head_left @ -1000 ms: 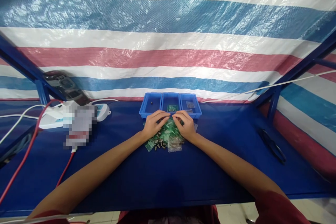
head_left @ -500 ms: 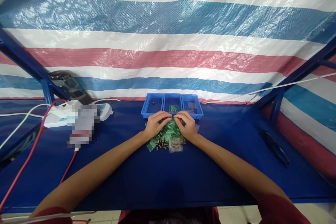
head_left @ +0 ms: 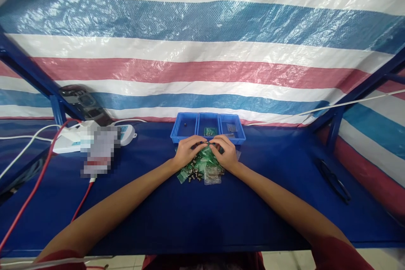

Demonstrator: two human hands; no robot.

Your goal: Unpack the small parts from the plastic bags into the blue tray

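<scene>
My left hand (head_left: 187, 150) and my right hand (head_left: 225, 152) meet fingertip to fingertip over a heap of small parts. Both hands are closed in a pinch, and a tiny dark thing shows between the fingertips, too small to name. Under them lie green packets (head_left: 202, 161), a clear plastic bag (head_left: 212, 175) at the heap's front, and several small dark metal-looking cylindrical parts (head_left: 194, 174) at its left front. Just behind the hands stands a blue three-compartment tray (head_left: 176, 139). A small dark part lies in its left compartment, a green packet (head_left: 210, 131) in the middle, clear packets (head_left: 231, 128) in the right.
On the left, a white power strip (head_left: 127, 134) with cables lies beside a blurred-out object (head_left: 100, 147) on a red cable. A dark packaged item (head_left: 85, 103) leans behind them. Black glasses (head_left: 333, 181) rest on the blue table (head_left: 268, 219) at right. A striped sheet (head_left: 202, 71) hangs behind.
The fingertips of both hands have come closer together, with the thumbs nearly meeting. The heap and the tray look the same.
</scene>
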